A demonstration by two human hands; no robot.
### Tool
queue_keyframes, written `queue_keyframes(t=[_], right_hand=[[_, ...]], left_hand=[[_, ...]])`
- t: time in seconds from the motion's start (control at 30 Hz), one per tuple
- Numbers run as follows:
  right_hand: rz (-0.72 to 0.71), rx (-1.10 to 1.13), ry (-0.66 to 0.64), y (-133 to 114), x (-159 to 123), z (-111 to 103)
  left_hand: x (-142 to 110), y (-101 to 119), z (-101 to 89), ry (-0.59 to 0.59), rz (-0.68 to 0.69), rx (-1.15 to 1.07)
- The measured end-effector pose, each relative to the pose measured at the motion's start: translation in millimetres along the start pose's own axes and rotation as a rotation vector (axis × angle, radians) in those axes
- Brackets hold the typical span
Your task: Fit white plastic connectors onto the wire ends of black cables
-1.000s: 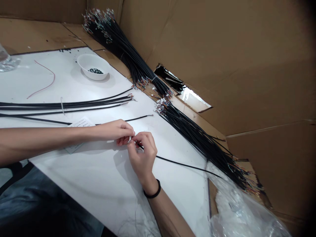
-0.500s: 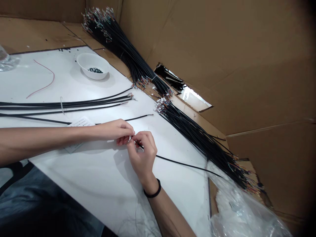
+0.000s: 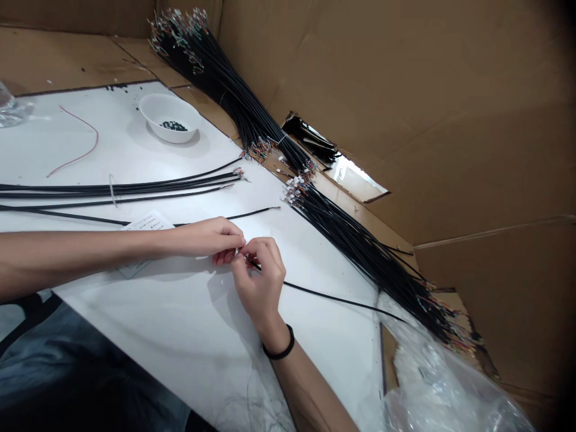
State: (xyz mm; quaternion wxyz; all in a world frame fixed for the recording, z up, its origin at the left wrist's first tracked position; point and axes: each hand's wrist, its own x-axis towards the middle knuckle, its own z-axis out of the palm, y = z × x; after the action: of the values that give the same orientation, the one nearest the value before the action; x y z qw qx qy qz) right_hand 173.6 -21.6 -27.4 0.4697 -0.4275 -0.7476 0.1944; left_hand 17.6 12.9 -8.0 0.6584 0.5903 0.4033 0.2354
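My left hand and my right hand meet fingertip to fingertip over the white table top. Both are pinched shut on the near end of a thin black cable that trails off to the right toward a plastic bag. The tiny piece between the fingertips is too small to name. A black band circles my right wrist. A white paper label lies under my left wrist.
A bundle of black cables with coloured wire ends lies along the cardboard wall; another bundle sits behind it. More cables lie across the left. A white bowl holds small dark parts. A red wire and a clear plastic bag are nearby.
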Motion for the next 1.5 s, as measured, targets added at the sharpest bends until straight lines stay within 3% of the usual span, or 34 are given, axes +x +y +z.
queue_keyframes(t=[1.5], right_hand=[[0.034, -0.012, -0.063, 0.6, 1.3, 0.4]], left_hand=[[-2.2, 1.8, -0.3, -0.009, 0.012, 0.131]])
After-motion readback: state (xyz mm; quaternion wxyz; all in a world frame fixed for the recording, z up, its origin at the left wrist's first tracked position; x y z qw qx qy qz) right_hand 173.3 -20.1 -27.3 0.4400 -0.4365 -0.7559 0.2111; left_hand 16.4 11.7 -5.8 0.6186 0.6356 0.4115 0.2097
